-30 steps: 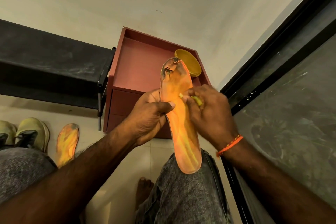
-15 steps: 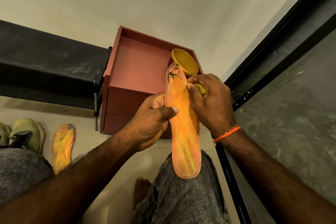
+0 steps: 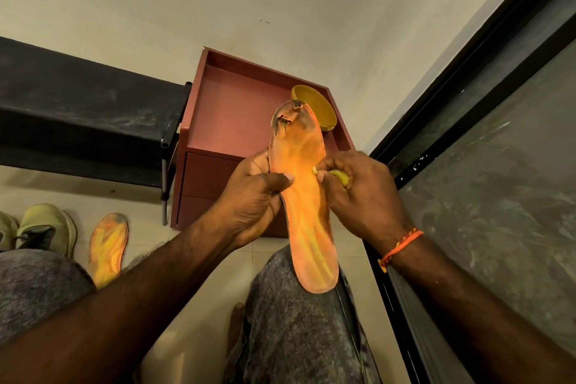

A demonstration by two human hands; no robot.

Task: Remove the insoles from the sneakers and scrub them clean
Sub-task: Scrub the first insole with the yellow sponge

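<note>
We see the orange insole (image 3: pixel 307 212) held upright in front of the person, its heel end resting near the knee of the grey trousers (image 3: pixel 299 330) and its worn, dark-stained toe end pointing up toward the wall. The left hand (image 3: pixel 252 196) has its grip grasping the insole at its left edge, the thumb laid across the face and the fingers wrapped behind. The right hand (image 3: pixel 361 193) has its grip clenched round a small yellow scrubber (image 3: pixel 339 177), pressing one end of it against the insole's right edge about midway along. An orange thread bracelet (image 3: pixel 400 246) circles the right wrist. Behind the insole stands a reddish-brown drawer cabinet (image 3: pixel 224 121), and on its top, at the back right corner, sits a yellow bowl (image 3: pixel 318 109), partly hidden by the insole's toe. To the left of the cabinet runs a dark bench (image 3: pixel 78 109). On the floor at the lower left a second orange insole (image 3: pixel 107 251) lies just beside a pair of pale green sneakers (image 3: pixel 43 227). A dark-framed glass panel (image 3: pixel 486 165) fills the right side.
</note>
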